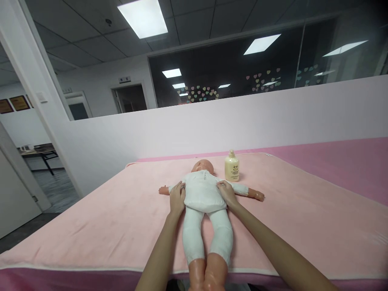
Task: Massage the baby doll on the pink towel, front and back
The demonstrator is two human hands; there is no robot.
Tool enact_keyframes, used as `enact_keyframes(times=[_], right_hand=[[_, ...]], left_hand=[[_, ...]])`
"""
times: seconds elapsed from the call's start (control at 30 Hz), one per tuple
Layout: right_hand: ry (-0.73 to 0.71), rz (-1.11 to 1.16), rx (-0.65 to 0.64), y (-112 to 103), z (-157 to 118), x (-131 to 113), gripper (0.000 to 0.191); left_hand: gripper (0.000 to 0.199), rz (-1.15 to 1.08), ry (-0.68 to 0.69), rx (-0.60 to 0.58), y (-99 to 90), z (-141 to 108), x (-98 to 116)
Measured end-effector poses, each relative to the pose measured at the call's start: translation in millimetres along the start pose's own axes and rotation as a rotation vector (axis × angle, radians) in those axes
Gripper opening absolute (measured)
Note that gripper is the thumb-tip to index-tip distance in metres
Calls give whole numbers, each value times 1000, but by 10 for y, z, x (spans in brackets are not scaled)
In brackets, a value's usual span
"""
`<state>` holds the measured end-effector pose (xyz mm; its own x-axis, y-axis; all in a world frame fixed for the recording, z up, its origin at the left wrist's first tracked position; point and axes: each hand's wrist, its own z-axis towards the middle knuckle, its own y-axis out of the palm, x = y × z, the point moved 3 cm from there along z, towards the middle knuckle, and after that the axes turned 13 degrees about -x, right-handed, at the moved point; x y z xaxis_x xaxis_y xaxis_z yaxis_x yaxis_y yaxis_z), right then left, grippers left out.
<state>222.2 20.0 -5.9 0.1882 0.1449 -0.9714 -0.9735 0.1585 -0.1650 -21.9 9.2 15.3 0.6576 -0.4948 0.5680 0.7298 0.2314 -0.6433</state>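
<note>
The baby doll (205, 192) lies lengthwise on the pink blanket (121, 220), head pointing away, legs nearest. Left hand (177, 197) and right hand (227, 192) flank its torso, fingers bent; whether gripping cloth, I cannot tell.

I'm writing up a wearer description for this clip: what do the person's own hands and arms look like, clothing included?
The left hand and right hand wear no gloves. The slim left forearm and right forearm are bare, with no sleeve, watch or bracelet in view. The fingernails are too small to make out.
</note>
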Motion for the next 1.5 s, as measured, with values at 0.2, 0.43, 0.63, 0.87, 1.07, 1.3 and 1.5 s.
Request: enact_keyframes(times=[0.2, 0.43, 0.63, 0.87, 1.07, 1.3, 1.5], right_hand=[[-14, 3, 10, 5, -13, -14, 21], [-17, 12, 17, 2, -11, -12, 20], [-18, 17, 18, -4, -10, -10, 20], [-15, 15, 15, -5, -14, -13, 21], [2, -33, 28, -6, -54, -47, 22], [52, -244, 90, -85, -122, -163, 13], [143, 250, -47, -133, -43, -126, 8]], left_hand=[[34, -3, 10, 0, -5, 0, 3], [34, 6, -8, -5, -16, -7, 30], [34, 12, -10, -14, -20, -18, 46], [34, 12, -9, -5, -27, -15, 53], [35, 14, -15, -13, -13, -8, 32], [34, 19, -13, -16, -14, -10, 36], [34, 29, -9, -18, -27, -6, 57]])
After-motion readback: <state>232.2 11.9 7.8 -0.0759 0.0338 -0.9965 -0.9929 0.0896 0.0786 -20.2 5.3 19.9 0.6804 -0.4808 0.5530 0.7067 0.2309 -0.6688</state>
